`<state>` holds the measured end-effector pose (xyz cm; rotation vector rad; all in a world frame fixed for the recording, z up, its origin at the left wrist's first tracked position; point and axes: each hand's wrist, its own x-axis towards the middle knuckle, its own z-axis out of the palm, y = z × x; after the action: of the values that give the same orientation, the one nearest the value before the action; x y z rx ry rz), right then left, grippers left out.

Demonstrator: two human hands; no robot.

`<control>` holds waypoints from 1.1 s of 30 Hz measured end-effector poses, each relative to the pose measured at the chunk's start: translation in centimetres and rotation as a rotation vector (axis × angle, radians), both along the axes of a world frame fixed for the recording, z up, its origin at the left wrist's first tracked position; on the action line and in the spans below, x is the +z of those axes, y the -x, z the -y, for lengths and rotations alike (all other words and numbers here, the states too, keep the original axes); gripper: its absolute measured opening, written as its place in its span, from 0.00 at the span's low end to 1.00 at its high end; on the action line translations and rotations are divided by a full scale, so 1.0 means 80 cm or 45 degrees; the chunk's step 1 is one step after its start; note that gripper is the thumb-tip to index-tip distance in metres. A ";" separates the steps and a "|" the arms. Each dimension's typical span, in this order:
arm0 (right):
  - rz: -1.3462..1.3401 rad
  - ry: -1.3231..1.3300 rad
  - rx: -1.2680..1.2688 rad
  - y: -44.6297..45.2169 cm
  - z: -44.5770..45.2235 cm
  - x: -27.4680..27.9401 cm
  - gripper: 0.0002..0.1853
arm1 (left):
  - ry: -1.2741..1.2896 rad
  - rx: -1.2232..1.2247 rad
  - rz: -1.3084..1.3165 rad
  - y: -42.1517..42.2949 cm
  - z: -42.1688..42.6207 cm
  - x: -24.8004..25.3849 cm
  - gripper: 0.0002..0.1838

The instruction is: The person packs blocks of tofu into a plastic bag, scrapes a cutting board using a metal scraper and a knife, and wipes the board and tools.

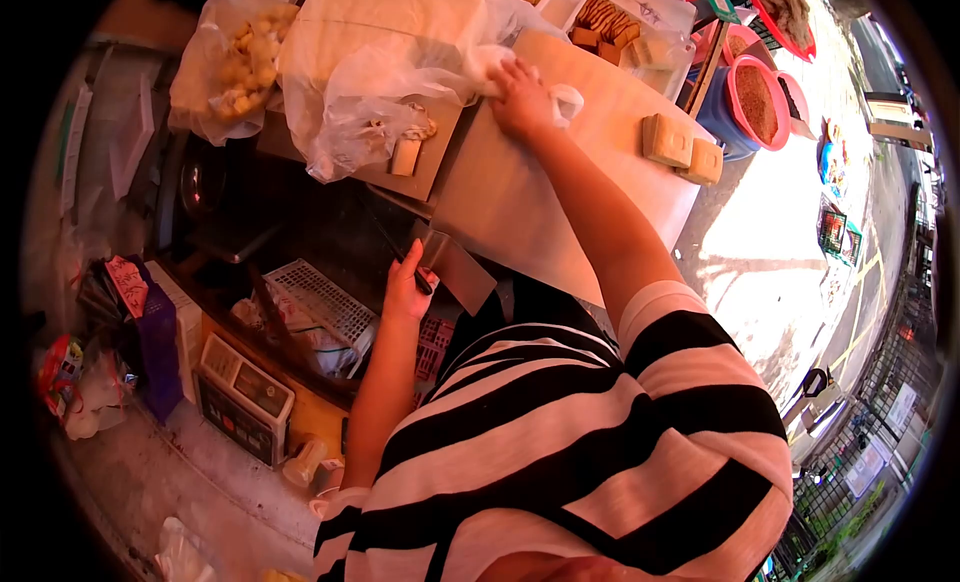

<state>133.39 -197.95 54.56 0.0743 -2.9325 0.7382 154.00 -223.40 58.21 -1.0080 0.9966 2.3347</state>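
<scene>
Reaching toward the board's (520, 202) far end, the right hand (524, 100) lies loosely spread on a white cloth (487, 66), left of pale blocks (665, 140), while the left hand (405, 292), nearer the body, grips a cleaver (460, 269)

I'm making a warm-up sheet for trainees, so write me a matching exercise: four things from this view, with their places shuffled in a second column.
Things
1. Broad-bladed knife
2. Crumpled white material
3. Two tan blocks
4. Pink-rimmed tub

Places
A. Near the right-hand edge of the pale board
B. Beyond the board, with reddish-brown contents
C. In the left hand
D. At the right hand's fingers, by the board's far end

Right pairs: 1-C, 2-D, 3-A, 4-B
</scene>
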 end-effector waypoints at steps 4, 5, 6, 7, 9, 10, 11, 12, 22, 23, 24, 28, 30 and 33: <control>-0.116 0.217 0.586 -0.110 0.056 -0.004 0.19 | 0.073 0.008 0.084 0.010 -0.016 0.021 0.07; -0.105 0.227 0.715 -0.143 0.060 0.003 0.19 | 0.082 0.016 0.084 0.008 -0.015 0.018 0.07; -0.064 0.265 0.820 -0.172 0.056 0.014 0.20 | 0.090 0.026 0.084 0.006 -0.013 0.014 0.07; -0.024 0.301 0.924 -0.200 0.043 0.023 0.21 | 0.084 0.030 0.070 0.003 -0.010 0.010 0.08; 0.077 0.452 1.073 -0.246 0.005 0.022 0.22 | 0.074 0.034 0.042 0.001 -0.003 0.002 0.08; 0.137 0.458 1.145 -0.259 -0.023 0.032 0.21 | 0.092 0.054 0.050 0.003 -0.003 0.005 0.08; 0.199 0.466 1.220 -0.270 -0.051 0.040 0.20 | 0.145 0.015 0.042 0.005 -0.001 0.007 0.08; 0.190 0.499 1.194 -0.271 -0.081 0.036 0.19 | 0.200 -0.022 0.036 0.007 0.002 0.009 0.08; -0.346 0.184 -0.116 -0.149 -0.138 0.019 0.22 | 0.532 -0.532 -0.310 0.023 -0.073 0.068 0.16; -0.303 0.229 0.001 -0.166 -0.124 0.022 0.22 | 0.530 -0.602 -0.334 0.032 -0.086 0.072 0.16; -0.234 0.260 0.237 -0.187 -0.119 0.032 0.23 | 0.515 -0.657 -0.367 0.045 -0.097 0.070 0.17; -0.037 0.293 0.667 -0.297 -0.156 0.038 0.21 | 0.608 -0.893 -0.393 0.108 -0.150 0.053 0.16; 0.035 0.167 0.532 -0.338 -0.210 0.034 0.19 | 0.645 -0.996 -0.367 0.135 -0.175 0.037 0.15; -0.083 0.028 -0.157 -0.381 -0.285 0.028 0.14 | 0.808 -1.131 -0.439 0.163 -0.206 0.002 0.15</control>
<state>163.88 -175.13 56.82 -0.0822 -2.8364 0.7342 140.94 -206.91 58.37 -0.2016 1.9023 1.4707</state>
